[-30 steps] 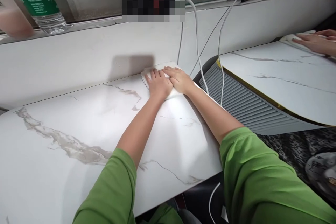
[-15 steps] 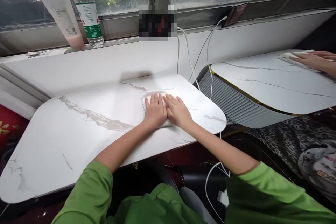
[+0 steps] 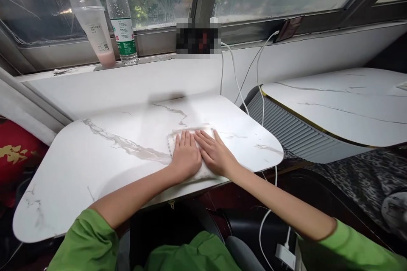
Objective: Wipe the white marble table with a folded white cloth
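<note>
**Cloth: soft, light, pressed flat**

Your L hand lies palm-down on the cloth, fingers straight & near together, not curled round anything. Your R hand is the same, slanted in beside it, w/ the index finger a bit apart from the rest. Cloth's on the white tabletop, right of centre, close to the near edge. Fingertips stop just short of its far edge.

Handling, my guess: v. light, limp, can't break; prob. slides easily on that smooth top & may bunch or fold if pushed unevenly. Can't tell if it's damp. Flat palms w/ spread pressure suit it; for lifting, pinch a corner, e.g. far L, where the edge shows clear of your fingers. Bottle & cup stand on the sill, well apart from your hands.
</note>
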